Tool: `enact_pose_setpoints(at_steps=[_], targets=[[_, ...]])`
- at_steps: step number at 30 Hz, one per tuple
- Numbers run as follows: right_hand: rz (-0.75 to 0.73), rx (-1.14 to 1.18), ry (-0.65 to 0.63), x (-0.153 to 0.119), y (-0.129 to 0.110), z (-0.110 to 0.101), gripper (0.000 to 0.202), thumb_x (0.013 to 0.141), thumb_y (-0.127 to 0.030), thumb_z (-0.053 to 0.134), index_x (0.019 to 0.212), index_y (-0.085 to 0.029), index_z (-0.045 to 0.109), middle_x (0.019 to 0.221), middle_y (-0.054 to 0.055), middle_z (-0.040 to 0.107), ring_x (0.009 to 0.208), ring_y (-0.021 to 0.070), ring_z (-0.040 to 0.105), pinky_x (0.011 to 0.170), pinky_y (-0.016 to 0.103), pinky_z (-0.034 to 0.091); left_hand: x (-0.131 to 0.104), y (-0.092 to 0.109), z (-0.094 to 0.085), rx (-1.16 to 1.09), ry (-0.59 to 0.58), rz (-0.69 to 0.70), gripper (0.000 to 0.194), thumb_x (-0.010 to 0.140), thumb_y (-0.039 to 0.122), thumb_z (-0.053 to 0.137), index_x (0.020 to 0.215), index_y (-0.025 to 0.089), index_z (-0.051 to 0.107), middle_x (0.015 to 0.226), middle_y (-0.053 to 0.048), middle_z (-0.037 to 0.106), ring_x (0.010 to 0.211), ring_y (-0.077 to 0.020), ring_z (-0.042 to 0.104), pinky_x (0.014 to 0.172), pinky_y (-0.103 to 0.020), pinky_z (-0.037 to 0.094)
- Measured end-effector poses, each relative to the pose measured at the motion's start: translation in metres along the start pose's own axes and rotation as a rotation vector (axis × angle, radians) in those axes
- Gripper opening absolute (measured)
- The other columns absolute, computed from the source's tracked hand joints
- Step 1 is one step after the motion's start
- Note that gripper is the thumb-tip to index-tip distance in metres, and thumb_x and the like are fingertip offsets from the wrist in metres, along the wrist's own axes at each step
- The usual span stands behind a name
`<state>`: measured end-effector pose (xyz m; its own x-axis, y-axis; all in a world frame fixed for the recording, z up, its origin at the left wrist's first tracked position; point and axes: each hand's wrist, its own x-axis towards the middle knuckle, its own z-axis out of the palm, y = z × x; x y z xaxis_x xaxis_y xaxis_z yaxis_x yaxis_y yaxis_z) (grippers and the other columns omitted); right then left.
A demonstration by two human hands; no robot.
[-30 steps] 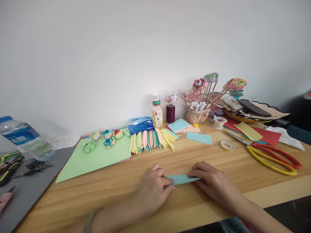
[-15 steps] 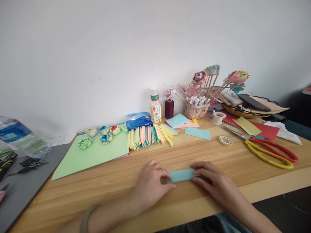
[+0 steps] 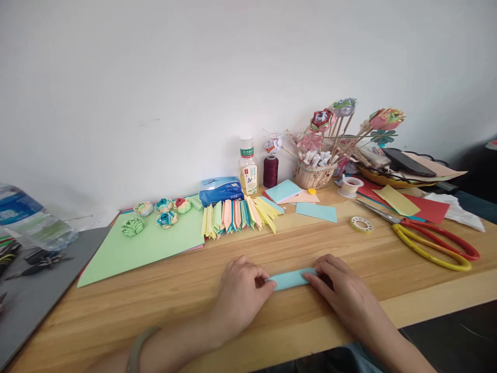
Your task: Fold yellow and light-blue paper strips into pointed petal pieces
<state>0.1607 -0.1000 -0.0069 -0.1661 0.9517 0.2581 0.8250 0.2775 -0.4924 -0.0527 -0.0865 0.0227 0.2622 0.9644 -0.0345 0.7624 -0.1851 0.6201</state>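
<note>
A narrow strip of light blue paper (image 3: 291,279) lies on the wooden table, stretched between my two hands. My left hand (image 3: 245,295) pinches its left end, thumb below and fingers above. At the other end, my right hand (image 3: 341,287) grips the paper, with the thumb on its lower side and the fingers curled over the top. The fingers cover both ends of the strip.
Folded paper pieces (image 3: 236,217) stand in a row behind my hands. Paper flowers (image 3: 166,219) lie on a green sheet (image 3: 143,254) at left. To the right are a tape roll (image 3: 361,224), large scissors (image 3: 430,238) and a blue paper (image 3: 316,212).
The right thumb has moved in onto the blue strip, and the right fingers have shifted slightly right. The left fingers have closed nearer its end. The view has shifted a little.
</note>
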Motion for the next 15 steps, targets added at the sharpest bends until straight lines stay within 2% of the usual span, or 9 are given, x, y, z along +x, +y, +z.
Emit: enact_pose_setpoints(at_steps=[3,8,15], targets=[[0.002,-0.065,0.038,-0.0013,-0.0005,0.0026,0.033,0.091,-0.043,0.039,0.065,-0.023,0.048,0.075,0.004,0.055,0.069,0.0191,0.056,0.061,0.032,0.047,0.0022,0.001,0.0004,0.017,-0.002,-0.057,0.002,0.074,0.021,0.066,0.073,0.02,0.066,0.074,-0.001,0.065,0.081,-0.0213,0.057,0.077,-0.036,0.041],[0.012,-0.139,0.104,-0.0035,-0.0006,0.0064,0.034,0.09,-0.046,0.038,0.066,-0.023,0.045,0.074,0.003,0.054,0.069,0.0196,0.055,0.058,0.031,0.045,0.0029,-0.0009,0.0039,0.021,0.006,-0.036,0.006,0.073,0.018,0.065,0.077,0.021,0.062,0.074,0.001,0.065,0.082,-0.0211,0.057,0.076,-0.035,0.04],[0.032,-0.166,0.072,-0.0022,-0.0019,0.0063,0.03,0.088,-0.042,0.043,0.065,-0.024,0.046,0.076,0.003,0.054,0.073,0.0209,0.055,0.062,0.033,0.046,0.0043,-0.0012,0.004,0.059,-0.013,-0.048,0.006,0.073,0.015,0.061,0.069,0.02,0.062,0.074,0.0,0.062,0.078,-0.0198,0.057,0.071,-0.032,0.041]])
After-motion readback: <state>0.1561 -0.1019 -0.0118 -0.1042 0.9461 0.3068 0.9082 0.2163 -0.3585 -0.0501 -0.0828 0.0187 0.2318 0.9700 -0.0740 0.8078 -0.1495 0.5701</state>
